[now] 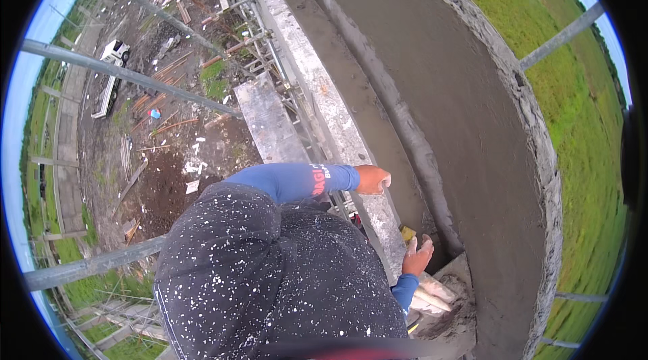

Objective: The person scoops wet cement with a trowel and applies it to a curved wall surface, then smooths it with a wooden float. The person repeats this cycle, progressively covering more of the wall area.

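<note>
My left hand (371,180) grips the inner edge of a long, stained concrete ledge (324,83) with its fingers curled over. Lower right, my right hand (417,257) has its fingers raised and apart beside a small yellow block (408,233) in the channel, with no grip on it visible. The channel (378,130) holds wet grey slurry. Along it runs a broad band of smooth wet cement (472,130). Below my right hand lie pale long pieces (432,296) on a cement-smeared board (455,319), too unclear to name. My paint-speckled dark clothing covers the lower middle.
Metal scaffold poles (128,73) cross the left and right sides. A board (266,114) lies beside the ledge. Far below at left are a white truck (111,56), scattered timber (169,90) and debris. A rough concrete edge (543,178) borders a grassy field (580,178) at right.
</note>
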